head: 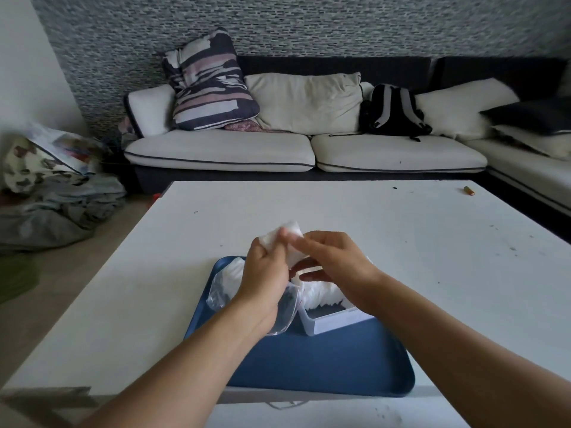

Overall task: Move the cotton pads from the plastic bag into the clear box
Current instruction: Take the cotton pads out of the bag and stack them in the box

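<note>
Head view. Living room: white table (185, 257) in front of me, pale sofa (309, 149) beyond it against a grey patterned wall, with a striped pillow (210, 84) and a black backpack (392, 109) on the seat. Blue tray (309, 366) sits on the near part of the table, under both my hands.

My left hand (265, 273) is raised above the tray, fingers curled round a small stack of cotton pads (287, 233); the stack sticks up past my fingertips. My right hand (333, 261) meets it from the other side, thumb and forefinger pinching the top of the same stack, remaining fingers loosely extended below. Motion blur at the fingertips; exact contact points are hard to read.

Plastic bag (222, 288) lies on the tray just below my left palm and wrist, crumpled, with white pads visible inside. Clear box (333, 319) stands on the tray just below my right palm, touching or nearly touching the bag's edge; a mass of white pads fills its far part, the near part shows the box floor.

Small brown cylinder (469, 190) lies far beyond my right fingers, near the table's back edge.
</note>
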